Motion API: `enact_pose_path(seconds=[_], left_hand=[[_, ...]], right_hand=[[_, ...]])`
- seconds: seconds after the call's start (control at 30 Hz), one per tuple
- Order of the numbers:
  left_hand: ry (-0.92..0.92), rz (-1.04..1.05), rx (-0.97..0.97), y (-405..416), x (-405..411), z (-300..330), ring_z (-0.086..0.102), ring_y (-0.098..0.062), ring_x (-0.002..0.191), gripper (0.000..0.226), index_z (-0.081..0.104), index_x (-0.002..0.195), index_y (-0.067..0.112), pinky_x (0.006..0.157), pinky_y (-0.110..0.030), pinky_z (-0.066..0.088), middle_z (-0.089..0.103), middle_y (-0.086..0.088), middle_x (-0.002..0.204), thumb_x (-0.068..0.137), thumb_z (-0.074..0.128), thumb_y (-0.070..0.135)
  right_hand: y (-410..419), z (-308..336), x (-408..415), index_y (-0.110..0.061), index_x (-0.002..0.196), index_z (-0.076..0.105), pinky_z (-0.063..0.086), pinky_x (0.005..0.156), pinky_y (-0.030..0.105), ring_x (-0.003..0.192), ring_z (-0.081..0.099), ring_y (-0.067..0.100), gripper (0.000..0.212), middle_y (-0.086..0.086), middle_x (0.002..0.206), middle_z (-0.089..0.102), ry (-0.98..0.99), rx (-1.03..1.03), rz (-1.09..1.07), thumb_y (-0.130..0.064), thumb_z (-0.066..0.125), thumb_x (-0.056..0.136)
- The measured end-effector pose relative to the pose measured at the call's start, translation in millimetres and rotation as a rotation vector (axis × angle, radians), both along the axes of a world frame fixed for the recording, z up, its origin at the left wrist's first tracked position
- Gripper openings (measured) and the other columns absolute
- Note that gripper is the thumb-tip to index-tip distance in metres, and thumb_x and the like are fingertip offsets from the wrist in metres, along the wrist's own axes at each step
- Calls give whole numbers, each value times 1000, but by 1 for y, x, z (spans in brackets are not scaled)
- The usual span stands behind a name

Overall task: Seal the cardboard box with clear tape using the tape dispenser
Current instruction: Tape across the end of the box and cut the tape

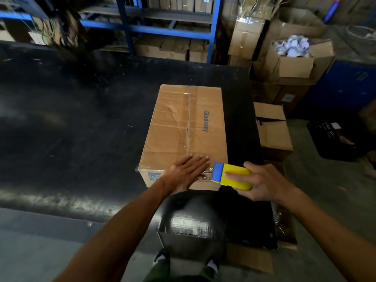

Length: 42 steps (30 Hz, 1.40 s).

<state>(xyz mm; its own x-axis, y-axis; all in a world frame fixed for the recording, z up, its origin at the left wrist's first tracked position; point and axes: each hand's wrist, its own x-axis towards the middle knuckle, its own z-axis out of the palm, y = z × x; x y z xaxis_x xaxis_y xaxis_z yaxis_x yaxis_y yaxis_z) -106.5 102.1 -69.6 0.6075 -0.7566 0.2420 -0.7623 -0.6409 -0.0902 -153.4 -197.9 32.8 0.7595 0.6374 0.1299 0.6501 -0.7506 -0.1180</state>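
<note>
Head view. Cardboard box (183, 131) lies flaps shut on the black counter (81, 119), near its right edge; blue "Glodway" print on top. Clear tape (188, 119) runs along the centre seam, wrinkled in places. Left hand (186, 173) flat, fingers spread, pressing the box's near top edge over the tape; grips nothing. Right hand (262, 182) curled around the yellow tape dispenser (232, 177), whose blue front end touches the box's near right corner. Open cartons (293, 62) stacked beyond the counter at right.
</note>
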Motion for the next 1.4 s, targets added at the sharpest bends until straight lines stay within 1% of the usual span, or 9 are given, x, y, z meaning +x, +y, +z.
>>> enact_pose_path(seconds=[0.2, 0.3, 0.43, 0.53, 0.73, 1.0, 1.13, 1.23, 1.4], left_hand=[[64, 20, -15, 2, 3, 5, 21, -18, 152, 59, 26, 156, 11, 121, -40, 27, 23, -6, 164, 107, 38, 41], [92, 4, 32, 4, 6, 5, 17, -17, 153, 59, 23, 157, 13, 124, -38, 20, 20, -4, 165, 107, 33, 44], [105, 18, 41, 4, 6, 5, 14, -16, 153, 59, 21, 158, 15, 125, -35, 14, 17, -3, 165, 108, 27, 46], [116, 16, 32, 3, 5, 8, 13, -16, 153, 60, 21, 158, 15, 126, -35, 12, 17, -4, 166, 107, 26, 47], [104, 31, 11, 1, 2, 9, 20, -17, 152, 59, 27, 156, 14, 124, -36, 19, 23, -4, 164, 107, 34, 46], [104, 29, 33, -2, 0, 17, 19, -19, 152, 59, 26, 156, 13, 123, -40, 24, 23, -6, 164, 107, 33, 44], [74, 112, -12, -13, -9, 14, 28, -27, 149, 61, 30, 155, 14, 117, -51, 32, 31, -12, 161, 104, 41, 44], [106, 163, -3, -53, -25, 12, 30, -36, 147, 68, 34, 154, 18, 120, -56, 22, 34, -20, 158, 98, 44, 55], [263, 501, -126, -120, -33, 12, 43, -37, 140, 58, 48, 147, 22, 113, -64, 31, 41, -19, 154, 99, 37, 52]], right_hand=[[-8, -6, 4, -41, 125, 65, 31, 42, 23, 46, 44, 19, 54, 4, 82, 55, -35, 25, 63, -51, 73, 73], [-24, -3, 10, -40, 127, 64, 27, 41, 22, 50, 33, 12, 54, 2, 81, 53, -67, -16, 141, -55, 73, 76], [-78, 11, 15, -44, 135, 52, 36, 37, 25, 52, 37, 11, 55, 2, 84, 54, -34, -52, 174, -59, 61, 83], [-100, 11, 18, -43, 136, 49, 31, 39, 22, 53, 34, 9, 57, 3, 83, 54, -4, -76, 183, -58, 60, 82], [-62, -20, 19, -38, 117, 71, 39, 40, 24, 51, 60, 23, 52, 10, 85, 64, -38, -117, 158, -46, 75, 66], [-57, -49, 11, -29, 111, 70, 49, 43, 32, 51, 60, 28, 59, 13, 86, 63, -38, -352, 185, -40, 85, 55], [-55, -56, 7, -32, 108, 73, 50, 41, 31, 53, 64, 29, 57, 12, 88, 65, 13, -334, 79, -40, 86, 52], [-50, -43, 18, -34, 104, 76, 50, 42, 33, 57, 66, 31, 56, 13, 89, 66, 3, -262, -93, -39, 88, 50], [-60, -25, 32, -34, 107, 76, 52, 44, 39, 54, 65, 36, 57, 15, 89, 65, 52, -172, -327, -35, 91, 51]])
